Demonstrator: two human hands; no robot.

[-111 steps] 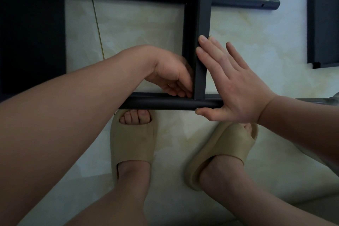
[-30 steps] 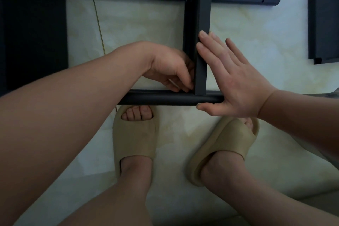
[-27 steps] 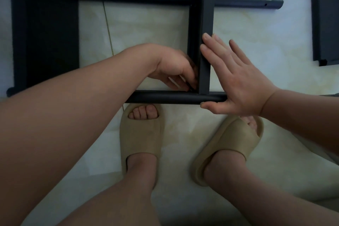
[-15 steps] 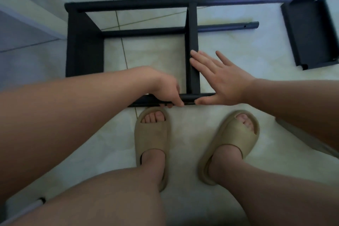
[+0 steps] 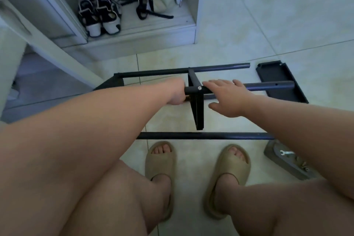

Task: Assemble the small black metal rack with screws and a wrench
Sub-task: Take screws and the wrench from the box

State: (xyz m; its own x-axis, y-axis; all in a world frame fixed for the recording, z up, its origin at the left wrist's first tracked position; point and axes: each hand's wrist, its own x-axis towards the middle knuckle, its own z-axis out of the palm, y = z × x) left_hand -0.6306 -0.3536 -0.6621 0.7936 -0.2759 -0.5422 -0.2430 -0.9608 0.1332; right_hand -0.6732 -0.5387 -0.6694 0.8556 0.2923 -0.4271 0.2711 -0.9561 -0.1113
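Observation:
The black metal rack (image 5: 201,135) lies partly built on the tiled floor, its near upper tube raised off the ground. A silver screw head (image 5: 199,87) shows where that tube meets the middle cross panel (image 5: 197,109). My left hand (image 5: 177,96) grips the raised tube just left of this joint, fingers curled under it. My right hand (image 5: 226,97) rests flat on the tube to the right of the joint, fingers straight. A small silver wrench (image 5: 286,152) lies in a grey tray (image 5: 272,156) by my right foot.
A loose black panel (image 5: 281,82) lies on the floor at the right end of the rack. An open cabinet (image 5: 134,32) with shoes (image 5: 99,15) and bags stands behind. My two feet in beige slippers (image 5: 160,161) are close to the rack's near tube.
The view has pulled back and up. The tube under my hands has risen off the floor with the middle panel. My left hand moved from the corner to gripping the tube.

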